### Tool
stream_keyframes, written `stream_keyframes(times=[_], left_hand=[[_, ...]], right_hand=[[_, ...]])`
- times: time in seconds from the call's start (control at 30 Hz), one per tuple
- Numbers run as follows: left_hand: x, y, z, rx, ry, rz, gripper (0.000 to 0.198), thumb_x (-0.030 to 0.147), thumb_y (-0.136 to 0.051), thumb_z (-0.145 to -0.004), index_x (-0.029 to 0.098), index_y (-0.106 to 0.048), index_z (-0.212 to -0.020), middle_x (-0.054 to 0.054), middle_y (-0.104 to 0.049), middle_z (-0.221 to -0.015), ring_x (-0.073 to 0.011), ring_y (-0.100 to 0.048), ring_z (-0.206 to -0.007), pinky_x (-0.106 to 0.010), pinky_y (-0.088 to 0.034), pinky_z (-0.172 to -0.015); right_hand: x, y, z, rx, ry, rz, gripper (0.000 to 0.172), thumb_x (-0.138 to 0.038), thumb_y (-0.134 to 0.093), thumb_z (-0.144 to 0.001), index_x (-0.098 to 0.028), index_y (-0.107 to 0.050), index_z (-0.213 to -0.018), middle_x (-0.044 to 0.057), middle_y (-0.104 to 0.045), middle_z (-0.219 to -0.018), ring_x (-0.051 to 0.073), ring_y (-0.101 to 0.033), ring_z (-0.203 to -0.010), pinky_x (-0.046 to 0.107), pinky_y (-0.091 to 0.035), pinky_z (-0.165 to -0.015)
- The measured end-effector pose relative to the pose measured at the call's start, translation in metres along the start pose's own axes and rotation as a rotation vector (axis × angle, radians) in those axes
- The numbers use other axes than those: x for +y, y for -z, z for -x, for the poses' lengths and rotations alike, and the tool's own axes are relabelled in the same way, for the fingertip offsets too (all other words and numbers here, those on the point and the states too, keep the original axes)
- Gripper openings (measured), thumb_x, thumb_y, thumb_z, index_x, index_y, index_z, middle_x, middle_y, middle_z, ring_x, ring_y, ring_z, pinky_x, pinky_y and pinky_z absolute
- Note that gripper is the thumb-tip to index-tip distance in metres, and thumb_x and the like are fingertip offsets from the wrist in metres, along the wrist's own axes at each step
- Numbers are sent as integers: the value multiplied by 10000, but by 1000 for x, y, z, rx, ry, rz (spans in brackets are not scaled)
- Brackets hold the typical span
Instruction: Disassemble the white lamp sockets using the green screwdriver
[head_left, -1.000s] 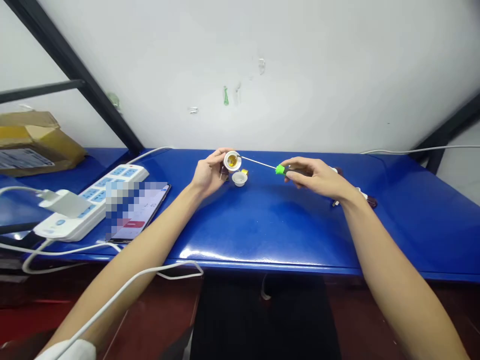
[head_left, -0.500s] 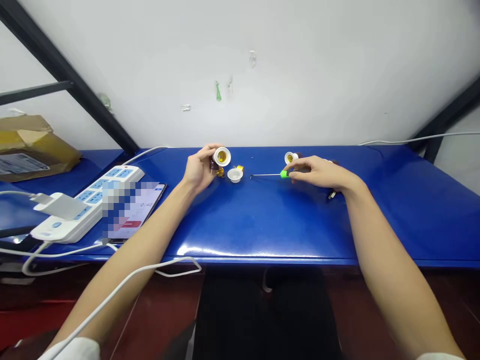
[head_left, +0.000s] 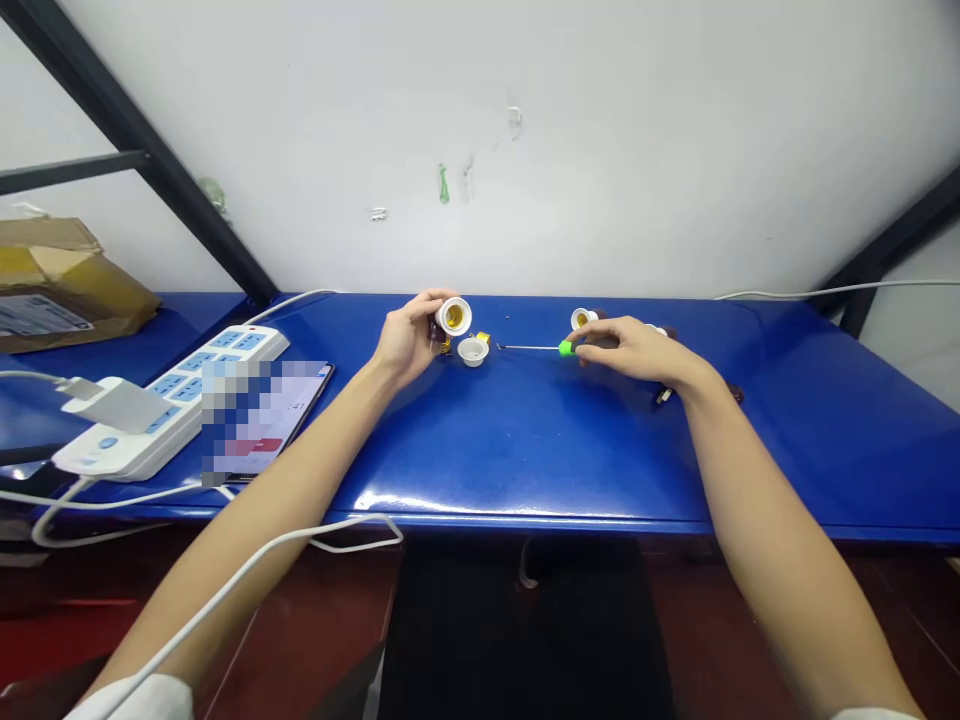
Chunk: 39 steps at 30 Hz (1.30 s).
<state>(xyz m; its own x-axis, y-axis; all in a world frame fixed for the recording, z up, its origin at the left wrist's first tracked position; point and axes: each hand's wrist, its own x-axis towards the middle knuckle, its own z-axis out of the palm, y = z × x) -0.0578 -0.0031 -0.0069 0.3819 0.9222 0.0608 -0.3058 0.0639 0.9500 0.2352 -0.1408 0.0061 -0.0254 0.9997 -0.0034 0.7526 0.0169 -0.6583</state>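
My left hand (head_left: 409,338) is closed around a lamp socket (head_left: 454,317), its white rim and brass-coloured inside facing me and a dark brown part beside my fingers. Just right of it, a white cup-shaped cover (head_left: 473,351) lies on the blue table, close to small yellow and brass parts (head_left: 484,338). My right hand (head_left: 626,345) has its fingertips on the green handle of a screwdriver (head_left: 568,348). The thin shaft points left toward the white cover. Behind my right fingers lies another lamp socket (head_left: 582,318), partly hidden.
A white power strip (head_left: 187,390) with a charger (head_left: 124,403) plugged in lies at the left, next to a phone (head_left: 270,420). White cables cross the front left. Behind my right wrist are further white and dark parts (head_left: 664,395). A cardboard box (head_left: 67,285) stands far left.
The view has shifted slightly. My left hand and the lamp socket are a little further right; my right hand stays at the screwdriver handle.
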Motion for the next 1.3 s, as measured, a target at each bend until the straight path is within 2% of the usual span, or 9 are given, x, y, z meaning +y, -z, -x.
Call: stream_keyframes(times=[0.27,0.47,0.7,0.87,1.03,1.2,1.3], left_hand=[[-1,0,0,-11,4,-16,122,203,-677,-796,149,-750,-877,-65,-715,-872,-145,-608,-728,-231,-448,-559],[-1,-1,1,-10,12,-8,120,199,-684,-792,143,-748,-877,-61,-709,-864,-135,-603,-720,-222,-443,-557],[-1,-1,0,-19,-1,-5,108,203,-683,-789,152,-746,-860,-60,-704,-858,-146,-594,-708,-245,-429,-547],[-1,-1,1,-9,9,-19,107,210,-682,-788,159,-739,-862,-61,-703,-848,-155,-595,-704,-258,-434,-554],[-1,0,1,-14,11,3,118,201,-674,-792,145,-751,-862,-69,-710,-866,-144,-598,-716,-238,-438,-559],[0,0,2,-9,16,21,131,199,-689,-773,143,-753,-873,-64,-697,-838,-148,-590,-696,-245,-441,-553],[1,-2,4,10,24,18,120,188,-683,-769,146,-750,-858,-60,-690,-810,-144,-578,-677,-244,-426,-539]], right_hand=[[-2,-2,-1,24,27,-32,319,-351,-633,-949,-256,-831,-1181,23,-817,-967,239,-712,-971,355,-522,-860],[0,-5,-4,30,5,-23,372,-471,-629,-953,-242,-841,-1156,32,-817,-935,215,-657,-828,341,-476,-747],[-1,-6,-4,60,56,-57,354,-444,-644,-940,-230,-846,-1137,49,-819,-966,249,-689,-969,349,-492,-817],[1,-5,-4,50,45,-41,329,-419,-650,-936,-242,-846,-1132,36,-811,-924,230,-672,-872,351,-491,-788],[-3,-6,-2,83,75,-160,301,-468,-686,-941,-222,-828,-1039,59,-806,-973,221,-681,-927,335,-492,-820],[-12,-5,5,135,68,-366,455,-554,-717,-926,-200,-792,-1201,74,-794,-956,158,-571,-698,312,-443,-642],[-20,-1,11,183,105,-358,462,-566,-721,-926,-211,-800,-1212,78,-797,-922,162,-566,-670,318,-445,-617]])
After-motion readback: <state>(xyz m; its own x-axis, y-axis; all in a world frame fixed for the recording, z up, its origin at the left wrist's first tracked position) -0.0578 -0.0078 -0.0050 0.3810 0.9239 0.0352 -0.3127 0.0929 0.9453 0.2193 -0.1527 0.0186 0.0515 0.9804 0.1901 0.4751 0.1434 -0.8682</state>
